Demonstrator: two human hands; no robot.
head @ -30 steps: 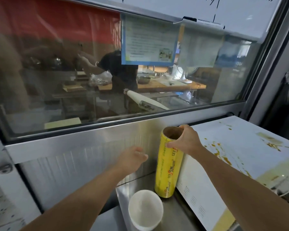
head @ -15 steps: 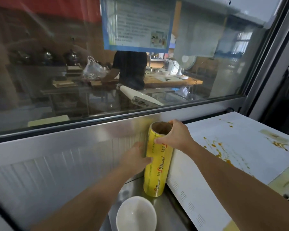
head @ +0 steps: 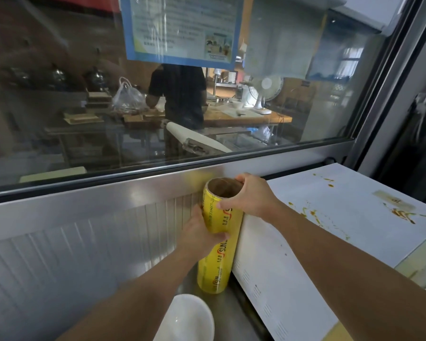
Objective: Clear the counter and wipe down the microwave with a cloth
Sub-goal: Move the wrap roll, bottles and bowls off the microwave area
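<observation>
Where the steel counter [head: 234,308] meets the white microwave [head: 276,274], a yellow roll of cling film [head: 218,257] stands on end – tilted slightly, its lower end on the counter, its right side just beside the microwave's side panel. Cardboard core open at the top. Red and dark lettering runs down the wrap.

Left hand [head: 201,233]: wrapped round the roll's middle from the left, thumb across the front, fingers curled behind out of sight.

Right hand [head: 252,199]: clasped over the roll's upper end, thumb on the front face, fingers curled round the far rim.

Microwave: top surface white, spattered with brown-orange stains [head: 312,212]; vent slots in the side panel.

White bowl [head: 185,318]: on the counter near the roll's base, at the lower edge of view, apart from the roll.

Behind – a ribbed steel panel [head: 84,242] under a glass window [head: 108,94]; a blue-bordered notice [head: 180,28] stuck on the glass. Through it, a person in dark clothing [head: 182,94] at a wooden table; a white fan [head: 265,92] to the right
</observation>
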